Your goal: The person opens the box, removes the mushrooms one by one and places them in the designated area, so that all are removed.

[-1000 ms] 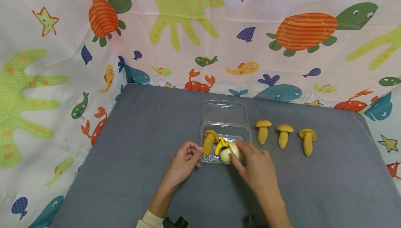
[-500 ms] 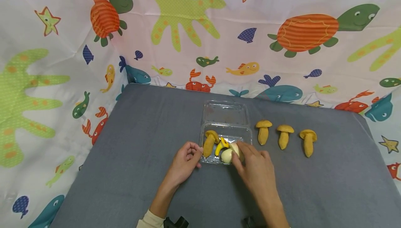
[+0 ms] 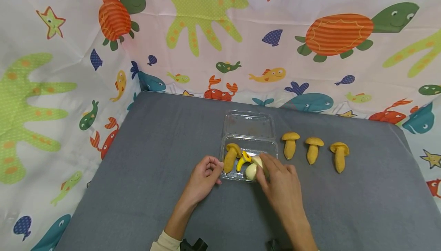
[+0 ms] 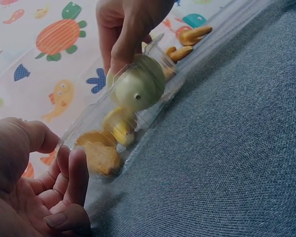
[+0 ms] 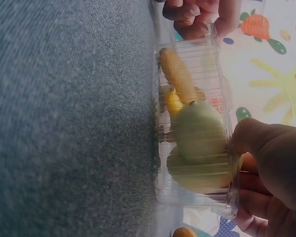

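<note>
A clear plastic clamshell box lies with its lid folded back on the grey cloth. My left hand pinches the box's left rim between thumb and finger. Inside at the left is a tan mushroom; beside it is a small curved yellow piece. At the box's right side, the thumb and fingers of my right hand hold a pale, rounded, two-lobed piece. That pale piece shows a small dark dot at its tip in the left wrist view. My right fingers partly cover it.
To the right of the box stand three more tan mushrooms in a row: a near one, a middle one and a far-right one. A printed sea-animal curtain borders the grey cloth at the back and sides.
The pale piece has shifted and turned slightly to the right under my right fingers. My left hand keeps its place on the box rim.
</note>
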The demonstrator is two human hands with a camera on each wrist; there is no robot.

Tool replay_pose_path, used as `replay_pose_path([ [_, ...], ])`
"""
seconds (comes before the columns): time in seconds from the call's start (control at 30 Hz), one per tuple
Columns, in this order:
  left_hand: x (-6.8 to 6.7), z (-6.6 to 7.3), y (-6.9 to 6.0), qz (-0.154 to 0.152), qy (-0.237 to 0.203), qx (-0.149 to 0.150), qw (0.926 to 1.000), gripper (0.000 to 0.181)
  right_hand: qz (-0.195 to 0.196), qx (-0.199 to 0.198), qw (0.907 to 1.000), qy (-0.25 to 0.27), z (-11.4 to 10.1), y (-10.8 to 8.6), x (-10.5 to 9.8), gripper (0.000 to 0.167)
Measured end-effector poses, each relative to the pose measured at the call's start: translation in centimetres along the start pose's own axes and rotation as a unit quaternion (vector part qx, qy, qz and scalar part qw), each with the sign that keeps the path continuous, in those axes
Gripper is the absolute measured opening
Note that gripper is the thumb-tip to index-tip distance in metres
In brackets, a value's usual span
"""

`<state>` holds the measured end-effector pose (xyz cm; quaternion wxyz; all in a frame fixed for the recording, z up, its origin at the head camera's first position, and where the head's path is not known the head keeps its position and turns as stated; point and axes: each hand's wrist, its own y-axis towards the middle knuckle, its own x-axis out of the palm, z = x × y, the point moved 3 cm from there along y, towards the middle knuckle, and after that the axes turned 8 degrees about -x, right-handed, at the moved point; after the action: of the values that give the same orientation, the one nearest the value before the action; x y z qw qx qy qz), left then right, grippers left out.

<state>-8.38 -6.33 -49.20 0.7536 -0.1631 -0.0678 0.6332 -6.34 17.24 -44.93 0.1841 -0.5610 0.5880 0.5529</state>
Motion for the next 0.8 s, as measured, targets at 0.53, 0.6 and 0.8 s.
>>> replay_pose_path([
  [0.53,0.0,-0.1,0.0,0.0,0.002,0.003,1.0,0.02,0.04,-0.014,0.9972,0.061,0.0,0.5,-1.7,0.043],
  [0.6,0.0,0.0,0.0,0.001,0.0,0.004,1.0,0.02,0.043,-0.008,0.9969,0.066,0.1,0.5,-2.0,0.044],
  [0.8,0.1,0.0,0.0,0.002,-0.004,0.003,1.0,0.02,0.045,0.006,0.9961,0.075,0.6,0.5,-2.9,0.046],
])
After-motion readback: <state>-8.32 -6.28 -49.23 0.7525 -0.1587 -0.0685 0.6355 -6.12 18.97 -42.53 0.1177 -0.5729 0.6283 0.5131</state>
